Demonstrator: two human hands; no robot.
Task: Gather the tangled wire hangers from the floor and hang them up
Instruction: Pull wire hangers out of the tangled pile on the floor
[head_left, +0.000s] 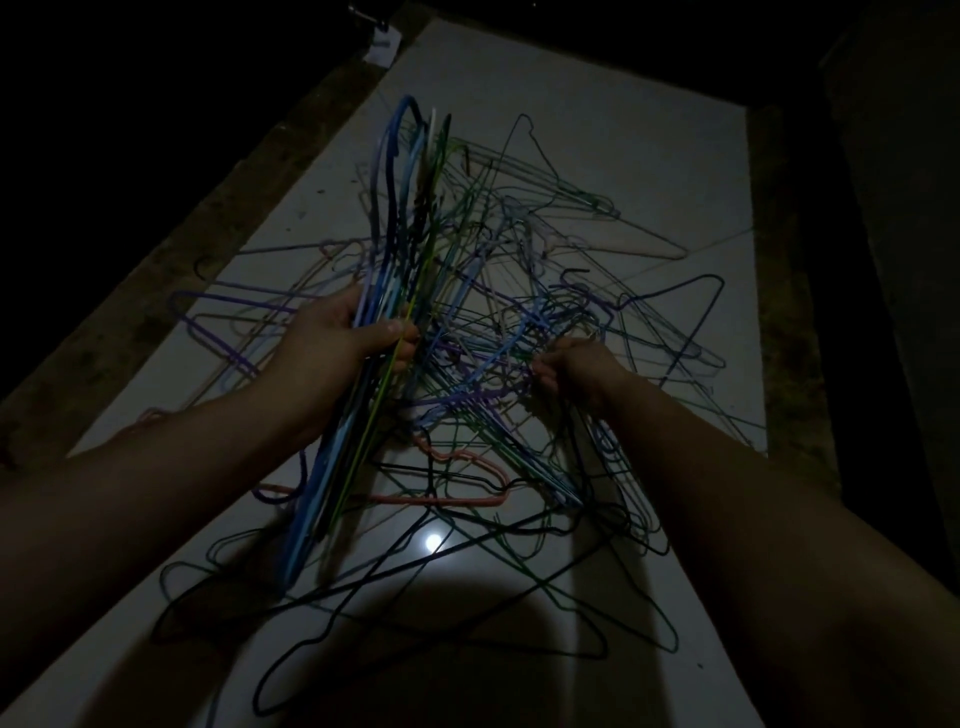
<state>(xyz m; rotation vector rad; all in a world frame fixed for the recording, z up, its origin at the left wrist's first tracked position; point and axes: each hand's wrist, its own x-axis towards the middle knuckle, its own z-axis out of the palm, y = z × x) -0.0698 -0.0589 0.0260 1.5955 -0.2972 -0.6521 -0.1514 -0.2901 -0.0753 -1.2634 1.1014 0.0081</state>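
Observation:
A big tangle of thin wire hangers (498, 312) in blue, purple, green, pink and black lies spread over a pale glossy floor (597, 130). My left hand (343, 338) grips a stacked bundle of hangers (400, 218) held upright on edge, thumb across the wires; the bundle runs from above my hand down past my wrist. My right hand (576, 371) reaches into the tangle from the right, its fingers curled round a few purple and blue wires (483, 387). A pink hanger (457, 483) lies flat below the two hands.
The scene is very dark. Rough dark ground (171, 270) borders the pale floor on the left and right. A small white object (382, 47) sits at the far left corner. A light glare (431, 543) reflects off the floor near me, beside my shadow.

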